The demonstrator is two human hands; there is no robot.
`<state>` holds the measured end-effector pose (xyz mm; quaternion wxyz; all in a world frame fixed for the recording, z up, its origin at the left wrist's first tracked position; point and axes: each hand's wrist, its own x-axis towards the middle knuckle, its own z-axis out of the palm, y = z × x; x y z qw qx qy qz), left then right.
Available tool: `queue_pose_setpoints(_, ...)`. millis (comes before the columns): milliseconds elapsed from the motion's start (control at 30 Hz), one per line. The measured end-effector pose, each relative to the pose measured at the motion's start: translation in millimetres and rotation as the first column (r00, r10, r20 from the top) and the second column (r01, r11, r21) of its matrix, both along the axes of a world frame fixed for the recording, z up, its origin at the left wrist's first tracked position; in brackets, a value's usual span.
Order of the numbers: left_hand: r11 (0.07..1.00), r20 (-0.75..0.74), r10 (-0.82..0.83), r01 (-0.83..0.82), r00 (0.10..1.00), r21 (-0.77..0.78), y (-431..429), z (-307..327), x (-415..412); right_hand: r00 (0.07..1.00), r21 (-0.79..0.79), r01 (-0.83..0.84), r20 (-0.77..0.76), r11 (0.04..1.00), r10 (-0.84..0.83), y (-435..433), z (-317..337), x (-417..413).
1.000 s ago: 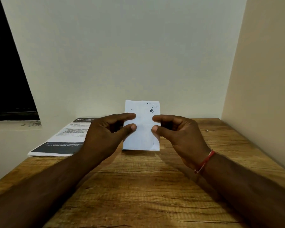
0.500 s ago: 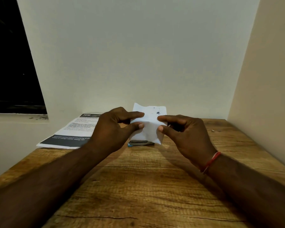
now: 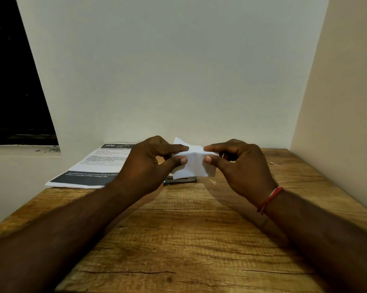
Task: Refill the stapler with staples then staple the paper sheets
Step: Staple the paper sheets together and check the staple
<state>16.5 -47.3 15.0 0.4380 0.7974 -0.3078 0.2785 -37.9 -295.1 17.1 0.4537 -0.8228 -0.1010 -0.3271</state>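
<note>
A small white paper sheet [image 3: 194,163] is held above the wooden table [image 3: 189,240], bent over along a fold near its top. My left hand [image 3: 148,163] pinches its left edge between thumb and forefinger. My right hand [image 3: 235,166], with a red thread at the wrist, pinches the right edge the same way. Just under the paper a dark stapler [image 3: 181,180] with a blue end lies flat on the table, mostly hidden by the sheet and my left hand.
A stack of printed sheets [image 3: 93,166] with dark header bands lies at the table's far left. A tiny light object [image 3: 271,163] rests near the right wall. Walls close the table in at the back and right; a dark window is at the left.
The paper stood upright between my hands; now its top has folded over toward me and it sits lower. The stapler has come into view beneath it. The camera tilted up.
</note>
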Motion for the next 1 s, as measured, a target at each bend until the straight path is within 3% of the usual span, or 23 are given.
queue_pose_setpoints(367, 0.998, -0.07, -0.066, 0.065, 0.995, -0.013, -1.1, 3.8, -5.4, 1.0, 0.083, -0.029, 0.01, 0.996, 0.028, -0.1, -3.1, 4.3)
queue_pose_setpoints(533, 0.994, -0.163, -0.109, 0.111, 0.98, 0.003, -1.5, 2.3, -3.6, 0.974, 0.239, -0.201, -0.056, 0.95, 0.22, 0.1, -5.0, 4.2)
queue_pose_setpoints(633, 0.986, -0.204, -0.167, 0.167, 0.965, -0.021, -2.6, 0.0, -6.5, 0.975, 0.265, -0.189, -0.059, 0.945, 0.212, -1.7, -5.9, 4.3)
queue_pose_setpoints(767, 0.936, -0.262, -0.351, 0.326, 0.899, -0.134, -0.3, 1.1, -9.5, 0.984, 0.268, -0.159, -0.037, 0.95, 0.175, -3.4, -6.1, 5.4)
queue_pose_setpoints(867, 0.874, -0.361, -0.486, 0.44, 0.796, -0.207, -1.6, 0.9, -12.4, 0.977, 0.301, -0.19, -0.034, 0.934, 0.209, -1.2, -6.5, 4.8)
queue_pose_setpoints(1000, 0.871, -0.448, -0.477, 0.473, 0.756, -0.129, -4.1, -7.4, -12.7, 0.961, 0.296, -0.235, -0.073, 0.926, 0.267, 2.9, -10.6, 3.6)
